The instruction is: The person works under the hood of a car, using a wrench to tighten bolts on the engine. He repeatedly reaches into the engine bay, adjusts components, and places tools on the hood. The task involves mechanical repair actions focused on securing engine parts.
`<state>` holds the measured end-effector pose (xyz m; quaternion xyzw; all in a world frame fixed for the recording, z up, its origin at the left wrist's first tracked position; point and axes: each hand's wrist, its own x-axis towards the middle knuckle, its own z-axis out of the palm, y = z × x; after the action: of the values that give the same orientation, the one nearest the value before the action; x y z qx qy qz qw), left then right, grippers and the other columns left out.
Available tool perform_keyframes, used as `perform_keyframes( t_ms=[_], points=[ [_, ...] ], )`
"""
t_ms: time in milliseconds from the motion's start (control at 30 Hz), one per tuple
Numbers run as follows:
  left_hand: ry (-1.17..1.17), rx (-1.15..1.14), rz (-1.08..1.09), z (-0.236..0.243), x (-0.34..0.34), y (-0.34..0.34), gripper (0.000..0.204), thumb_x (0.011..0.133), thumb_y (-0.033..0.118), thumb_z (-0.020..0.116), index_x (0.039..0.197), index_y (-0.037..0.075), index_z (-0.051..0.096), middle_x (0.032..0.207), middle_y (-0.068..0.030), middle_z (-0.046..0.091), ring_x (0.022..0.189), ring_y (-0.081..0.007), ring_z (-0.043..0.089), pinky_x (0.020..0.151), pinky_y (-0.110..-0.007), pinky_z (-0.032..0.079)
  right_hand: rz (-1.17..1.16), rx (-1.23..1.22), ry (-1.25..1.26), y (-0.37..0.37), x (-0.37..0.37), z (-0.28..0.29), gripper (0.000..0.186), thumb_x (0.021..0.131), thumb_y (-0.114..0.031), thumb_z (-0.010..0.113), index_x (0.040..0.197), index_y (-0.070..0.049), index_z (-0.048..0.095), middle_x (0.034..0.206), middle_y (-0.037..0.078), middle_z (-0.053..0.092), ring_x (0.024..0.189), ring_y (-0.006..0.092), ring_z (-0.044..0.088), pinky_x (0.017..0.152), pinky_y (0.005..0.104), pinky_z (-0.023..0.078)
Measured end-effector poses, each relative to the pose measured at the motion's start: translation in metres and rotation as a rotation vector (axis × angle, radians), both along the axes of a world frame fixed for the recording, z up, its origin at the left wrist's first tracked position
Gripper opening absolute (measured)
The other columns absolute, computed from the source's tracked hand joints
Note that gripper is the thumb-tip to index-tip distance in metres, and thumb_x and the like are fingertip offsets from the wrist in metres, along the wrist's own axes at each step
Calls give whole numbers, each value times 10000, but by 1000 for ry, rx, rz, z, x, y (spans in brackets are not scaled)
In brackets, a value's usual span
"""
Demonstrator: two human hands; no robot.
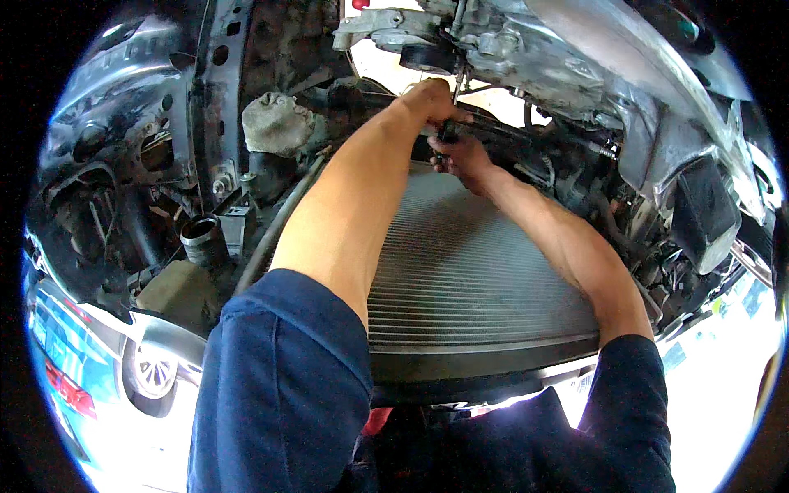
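Note:
Both my arms reach up over a finned radiator (468, 279) into a vehicle's engine bay. My left hand (431, 100) is at the radiator's far edge, its fingers curled and mostly turned away; what they grip, if anything, is hidden. Just below and to the right of it, my right hand (467, 161) is closed round a small black object (448, 131), whose kind I cannot make out. The two hands nearly touch. A thin upright metal rod (458, 86) stands right beside my left hand.
Metal engine parts (501, 49) hang above and right of my hands. At the left, a pale crumpled cloth (278, 125) covers something, near an open black cylinder (204, 233). A black box-shaped part (697, 215) juts out at the right. A blue car (74, 361) stands beyond, lower left.

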<state>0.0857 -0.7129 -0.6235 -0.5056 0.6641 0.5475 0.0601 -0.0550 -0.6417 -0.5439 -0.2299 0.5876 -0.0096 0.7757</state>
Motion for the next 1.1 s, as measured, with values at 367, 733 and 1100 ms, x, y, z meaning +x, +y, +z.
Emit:
perform_keyframes(
  t_ms=[367, 733, 1100],
  points=[
    [14, 18, -17, 10, 7, 1, 643, 772, 661, 581, 912, 44, 694, 860, -150, 687, 874, -309, 642, 813, -403, 490, -93, 13, 26, -4, -4, -7, 257, 878, -209, 664, 1062, -80, 539, 898, 71, 604, 781, 227, 624, 686, 345, 505],
    [161, 341, 178, 13, 6, -2, 349, 830, 415, 651, 913, 83, 720, 842, -69, 694, 794, -153, 642, 686, -317, 523, -214, 55, -8, -4, 1, -7, 243, 903, -90, 574, 1139, -44, 537, 917, 116, 623, 733, 255, 634, 634, 360, 535],
    [250, 291, 86, 25, 9, -5, 573, 788, 597, 625, 886, 38, 705, 863, -134, 699, 756, -211, 674, 695, -346, 524, -254, 118, -164, -13, 0, 1, 304, 877, -70, 621, 1169, -37, 541, 997, 75, 603, 786, 201, 603, 669, 365, 518]
  ],
)
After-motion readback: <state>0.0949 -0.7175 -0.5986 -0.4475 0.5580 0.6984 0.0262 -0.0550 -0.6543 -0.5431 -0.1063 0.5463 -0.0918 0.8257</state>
